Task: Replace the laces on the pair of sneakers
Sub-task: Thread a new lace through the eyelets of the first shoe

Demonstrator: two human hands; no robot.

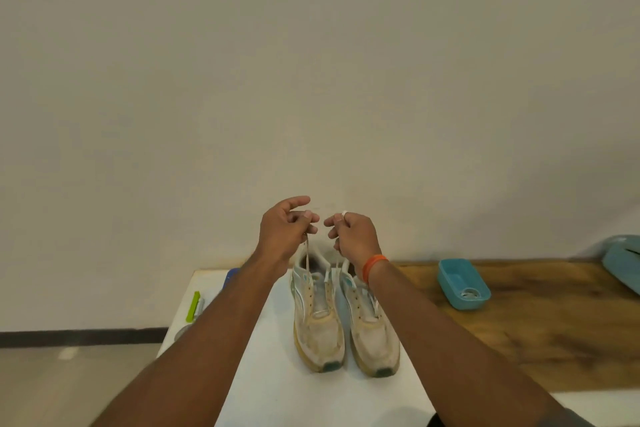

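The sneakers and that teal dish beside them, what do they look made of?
The sneakers look like off-white fabric or mesh uppers, matte and scuffed, on yellowed rubbery soles; the exact textile is hard to tell. The teal dish looks like moulded plastic: even colour, smooth rounded walls, a faint sheen.

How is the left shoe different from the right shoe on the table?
The left white worn sneaker has a lace end lifted up and pinched by the left hand; the right white worn sneaker has its lace ends going up towards the right hand. The left sneaker's opening shows plainly; the right sneaker's is partly hidden by the wrist. Both are dirty white with yellowish soles, toes pointing at the person, side by side on the white table.
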